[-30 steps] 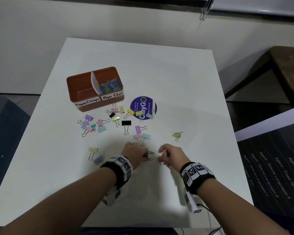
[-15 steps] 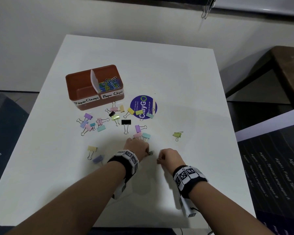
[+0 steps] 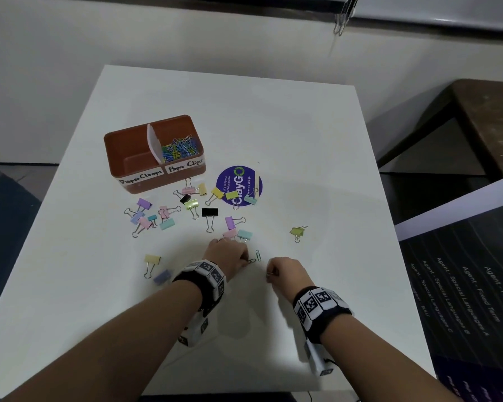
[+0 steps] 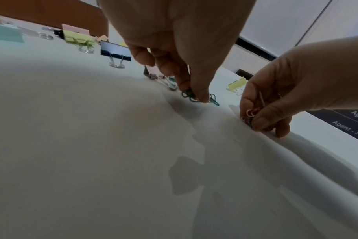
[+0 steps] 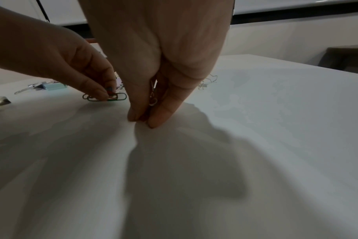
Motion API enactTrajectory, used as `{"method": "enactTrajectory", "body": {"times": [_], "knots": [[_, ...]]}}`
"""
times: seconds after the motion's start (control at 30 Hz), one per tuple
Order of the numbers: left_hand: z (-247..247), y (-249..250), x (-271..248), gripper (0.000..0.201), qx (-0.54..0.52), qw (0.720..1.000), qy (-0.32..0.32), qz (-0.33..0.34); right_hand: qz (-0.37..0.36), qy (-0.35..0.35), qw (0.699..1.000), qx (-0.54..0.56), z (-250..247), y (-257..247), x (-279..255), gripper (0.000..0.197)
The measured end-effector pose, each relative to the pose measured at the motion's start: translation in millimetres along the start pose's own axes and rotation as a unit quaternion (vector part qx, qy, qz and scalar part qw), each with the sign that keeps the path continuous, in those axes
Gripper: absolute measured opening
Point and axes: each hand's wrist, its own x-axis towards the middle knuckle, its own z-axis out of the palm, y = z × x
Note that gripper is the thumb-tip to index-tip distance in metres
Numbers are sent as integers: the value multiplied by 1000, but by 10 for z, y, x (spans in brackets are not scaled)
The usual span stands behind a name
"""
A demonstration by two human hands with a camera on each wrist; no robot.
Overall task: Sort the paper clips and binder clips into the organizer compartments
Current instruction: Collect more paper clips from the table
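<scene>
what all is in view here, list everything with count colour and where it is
organizer: one, brown, two compartments, far left of table
paper clips in organizer: a heap, mixed colours, right compartment labelled Paper Clips; the left one shows nothing inside
binder clips: about twenty, pastel plus black, scattered in front of organizer
green paper clips: at least two, on table at left fingertips
sticker: one, purple, round, right of organizer
table: one, white
side table: one, dark brown, far right
left hand: pinches a green paper clip
right hand: pinches pale paper clips
</scene>
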Motion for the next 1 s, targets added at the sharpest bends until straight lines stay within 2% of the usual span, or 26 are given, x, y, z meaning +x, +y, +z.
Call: {"method": "enactTrajectory", "body": {"times": [0.23,0.37,0.47,0.63,0.9,1.0], "knots": [[-79,81,232,34,2,998,11,54,-2,-1,1000,-23,-61,85,43,7],[-105,152,322,26,40,997,-16,58,-35,32,998,-48,-43,139,49,6],[-114,194,349,17,84,994,-25,66,-20,30,998,-50,-83,149,55,10],[-125,185,355,22,105,991,-45,65,-2,25,998,-60,-92,152,36,13],[-81,148,307,27,145,985,-63,65,-15,12,997,-74,-141,149,31,11],[-23,131,241,21,147,986,-36,67,-24,8,997,-71,-164,157,15,10]]}}
